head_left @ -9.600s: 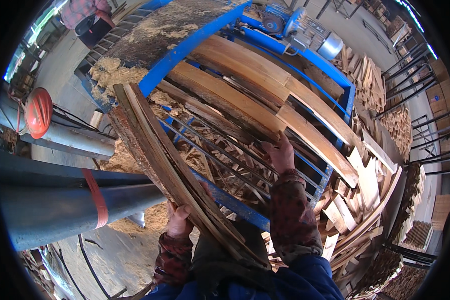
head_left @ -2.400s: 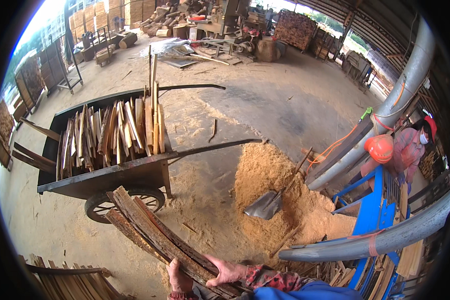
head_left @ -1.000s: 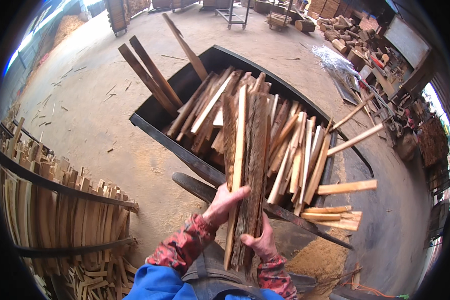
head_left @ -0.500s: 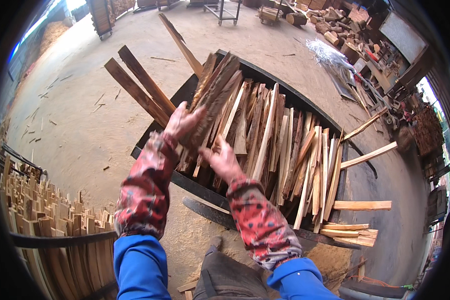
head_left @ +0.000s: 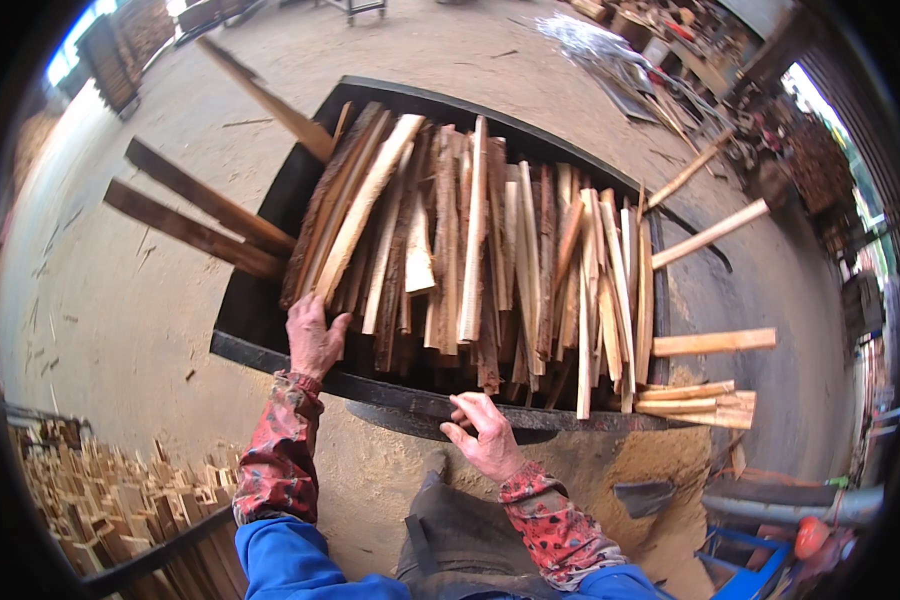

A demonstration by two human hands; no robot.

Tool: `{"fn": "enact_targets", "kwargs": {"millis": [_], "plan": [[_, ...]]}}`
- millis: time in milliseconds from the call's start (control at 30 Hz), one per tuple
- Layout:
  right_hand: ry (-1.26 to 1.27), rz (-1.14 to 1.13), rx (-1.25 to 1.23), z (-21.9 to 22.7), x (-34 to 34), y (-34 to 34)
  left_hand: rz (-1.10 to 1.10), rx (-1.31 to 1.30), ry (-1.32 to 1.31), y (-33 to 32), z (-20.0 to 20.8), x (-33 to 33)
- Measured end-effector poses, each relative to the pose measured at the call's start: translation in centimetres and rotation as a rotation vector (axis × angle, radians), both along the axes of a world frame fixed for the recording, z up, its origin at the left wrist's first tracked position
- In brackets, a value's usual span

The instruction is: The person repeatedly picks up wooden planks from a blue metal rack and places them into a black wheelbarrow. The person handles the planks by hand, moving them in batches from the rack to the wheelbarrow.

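Observation:
A black metal bin holds a pile of rough wood strips, some edged with bark, lying side by side. At the pile's left end my left hand is just inside the front rim, its fingers stretched against the near ends of the strips, not wrapped round any. A pale wood strip slants on top there, its near end by my fingertips. My right hand hovers by the front rim with bent fingers apart from the thumb and nothing in it.
Two dark wood strips and a longer wood piece jut out past the bin's left end. Several pale strips stick out at the right. Upright wood pieces fill a rack at lower left. A blue frame stands at lower right.
The bundle of bark-edged strips that my hands were at now lies in the bin's left part. Both hands have come down and nearer to me, my right one out to the front rim.

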State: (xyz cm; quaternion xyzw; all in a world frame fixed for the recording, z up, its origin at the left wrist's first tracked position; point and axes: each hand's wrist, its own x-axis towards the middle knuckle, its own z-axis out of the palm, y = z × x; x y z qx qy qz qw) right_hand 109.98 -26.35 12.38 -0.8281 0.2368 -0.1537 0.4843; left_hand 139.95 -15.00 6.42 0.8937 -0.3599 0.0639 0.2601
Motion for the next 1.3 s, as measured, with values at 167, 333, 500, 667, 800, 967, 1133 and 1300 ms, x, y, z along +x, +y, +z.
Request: {"fn": "enact_targets", "kwargs": {"millis": [167,333,500,667,800,967,1133,1300], "plan": [[0.08,-0.094,0.091,-2.5,-6.4,1.9,0.134,0.087,0.041,-2.4,0.5,2.1],[0.204,-0.212,0.123,-5.6,-14.5,3.9,-0.015,0.066,0.216,-3.5,1.6,2.0],[0.39,-0.321,0.2,-8.5,-21.5,5.2,-0.248,0.079,0.719,-0.5,1.8,4.2],[0.418,-0.496,0.283,-9.1,-27.9,7.0,-0.315,0.025,0.338,-0.1,2.6,-2.9],[0.406,-0.568,0.303,-11.3,-31.9,8.9,-0.237,0.226,0.113,0.9,5.9,-9.8],[0.298,-0.754,0.312,-12.6,-38.1,11.1,-0.672,-0.092,0.322,-3.5,3.7,-22.9],[0.273,-1.03,0.285,-13.6,-47.2,13.8,-0.949,0.137,0.659,-5.9,-0.7,-35.3],[0.303,-1.418,0.33,-16.5,-57.7,20.0,-1.01,0.43,0.828,-8.4,-1.7,-49.5]]}}
